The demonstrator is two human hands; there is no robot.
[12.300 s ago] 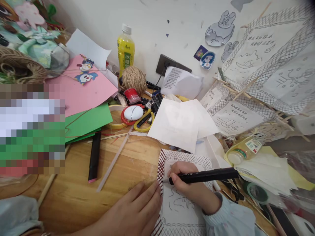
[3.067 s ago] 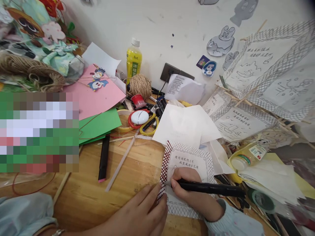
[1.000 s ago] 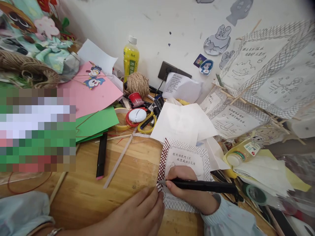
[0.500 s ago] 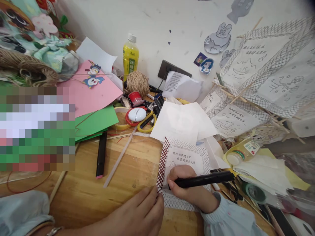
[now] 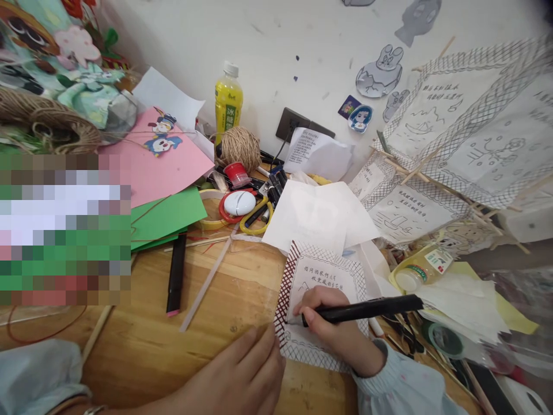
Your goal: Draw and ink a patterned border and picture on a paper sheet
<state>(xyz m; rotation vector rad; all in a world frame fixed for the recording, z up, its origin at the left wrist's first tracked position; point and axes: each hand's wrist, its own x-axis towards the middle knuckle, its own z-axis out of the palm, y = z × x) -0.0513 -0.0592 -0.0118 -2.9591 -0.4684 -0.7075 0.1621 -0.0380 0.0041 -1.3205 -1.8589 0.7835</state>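
My right hand [image 5: 330,323] is closed around a black marker [image 5: 367,308], whose back end points to the right. Its tip side is over the left part of a white paper sheet [image 5: 324,262], partly hidden by my fingers. The sheet carries handwritten characters, a small line drawing and a cross-hatched border; the hatching on its left side is dark red, the rest thin and dark. My left hand [image 5: 246,369] lies flat with fingers stretched, its fingertips at the sheet's lower left edge. A second black marker [image 5: 176,276] with a pink end rests on the table to the left.
Behind the sheet are blank white papers [image 5: 311,213], yellow-handled scissors [image 5: 257,216], a tape roll [image 5: 211,207], a twine ball [image 5: 240,151] and a yellow drink bottle [image 5: 228,98]. Pink paper [image 5: 173,167] and green paper [image 5: 173,219] lie left. A stick-framed paper lantern [image 5: 432,127] stands right.
My right hand has shifted slightly, and the marker's back end has moved right and a little up. My left hand has stayed nearly in place at the sheet's edge.
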